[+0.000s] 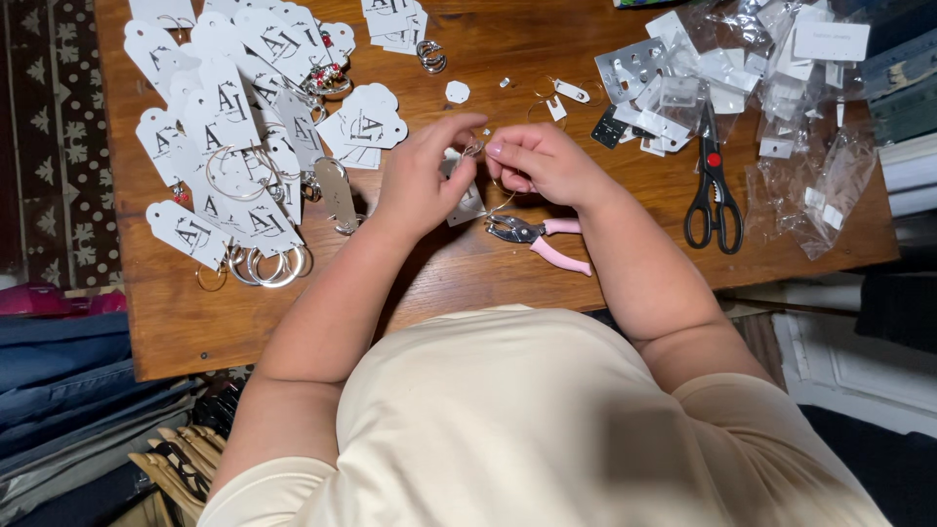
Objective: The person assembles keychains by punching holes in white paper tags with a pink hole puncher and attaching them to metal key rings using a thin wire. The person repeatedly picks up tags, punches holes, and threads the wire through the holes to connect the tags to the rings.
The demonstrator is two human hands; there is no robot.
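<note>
Fitting a hoop earring to a card, mid-table.

A big pile of carded hoops [234, 146] lies at the far left, seemingly done; loose cards and clear bags [742, 68] wait at the far right. The left hand [420, 181] pinches a small white card [467, 200], and the right hand [542, 161] pinches a thin silver hoop [475, 148] at its top edge. Pink-handled pliers [542, 237] lie just nearer, black scissors [712, 185] to the right.

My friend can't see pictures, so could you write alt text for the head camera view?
A person's left hand and right hand pinch a small hoop earring over a wooden table. Pink-handled pliers lie just below; white earring cards are piled left, black scissors and clear bags right.
</note>
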